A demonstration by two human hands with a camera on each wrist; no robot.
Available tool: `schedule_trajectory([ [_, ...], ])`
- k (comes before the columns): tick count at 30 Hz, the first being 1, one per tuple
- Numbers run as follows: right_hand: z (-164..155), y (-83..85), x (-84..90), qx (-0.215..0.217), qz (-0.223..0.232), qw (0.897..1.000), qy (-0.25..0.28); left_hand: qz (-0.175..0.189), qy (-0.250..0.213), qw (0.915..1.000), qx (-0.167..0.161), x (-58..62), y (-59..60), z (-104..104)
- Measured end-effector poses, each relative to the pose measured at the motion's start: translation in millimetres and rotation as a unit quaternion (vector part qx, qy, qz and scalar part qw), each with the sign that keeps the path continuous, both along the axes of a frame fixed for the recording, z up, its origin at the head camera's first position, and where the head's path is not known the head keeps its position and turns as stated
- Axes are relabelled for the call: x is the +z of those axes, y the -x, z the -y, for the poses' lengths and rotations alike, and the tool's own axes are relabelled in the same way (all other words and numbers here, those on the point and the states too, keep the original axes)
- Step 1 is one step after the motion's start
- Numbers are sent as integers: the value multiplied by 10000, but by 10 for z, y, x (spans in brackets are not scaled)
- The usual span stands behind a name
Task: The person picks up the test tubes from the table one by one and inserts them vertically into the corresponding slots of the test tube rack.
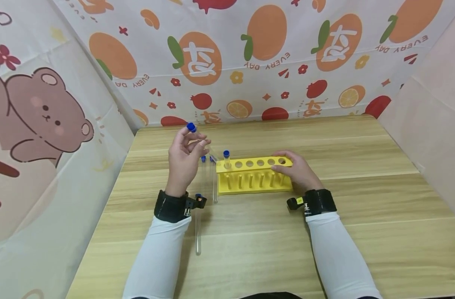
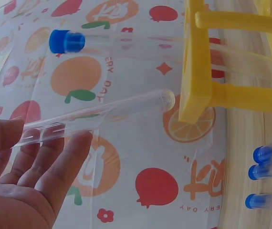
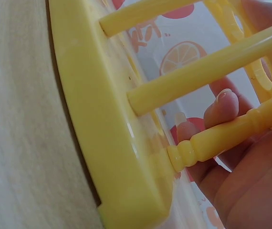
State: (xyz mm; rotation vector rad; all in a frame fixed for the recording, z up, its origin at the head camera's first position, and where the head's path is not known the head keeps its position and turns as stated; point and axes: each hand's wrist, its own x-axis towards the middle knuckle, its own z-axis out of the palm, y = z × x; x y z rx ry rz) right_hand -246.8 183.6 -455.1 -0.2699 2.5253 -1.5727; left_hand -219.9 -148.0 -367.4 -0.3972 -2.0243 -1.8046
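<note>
My left hand (image 1: 190,143) is raised over the table and pinches a clear test tube with a blue cap (image 1: 191,127). In the left wrist view this held tube (image 2: 102,113) lies across my fingers (image 2: 55,152), its round end close to the yellow rack (image 2: 197,71). My right hand (image 1: 292,168) holds the right end of the yellow test tube rack (image 1: 249,182), fingers over its top plate. The right wrist view shows those fingers (image 3: 220,106) behind the rack's posts (image 3: 207,71). One capped tube (image 1: 226,158) stands in the rack's leftmost hole.
Several capped tubes lie on the wooden table (image 1: 362,199) left of the rack, one long tube (image 1: 198,232) by my left wrist; their blue caps (image 2: 262,154) show in the left wrist view. Patterned cloth walls (image 1: 249,62) close in three sides.
</note>
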Motion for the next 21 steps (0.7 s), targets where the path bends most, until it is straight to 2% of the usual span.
schedule_trajectory([
  [7, -9, 3, 1, 58, -19, 10000, 27, -40, -2, 10000, -70, -40, 23, -69],
  [21, -22, 14, -4, 54, -145, 9999, -10, -265, -175, 9973, -661, -46, 9, -323],
])
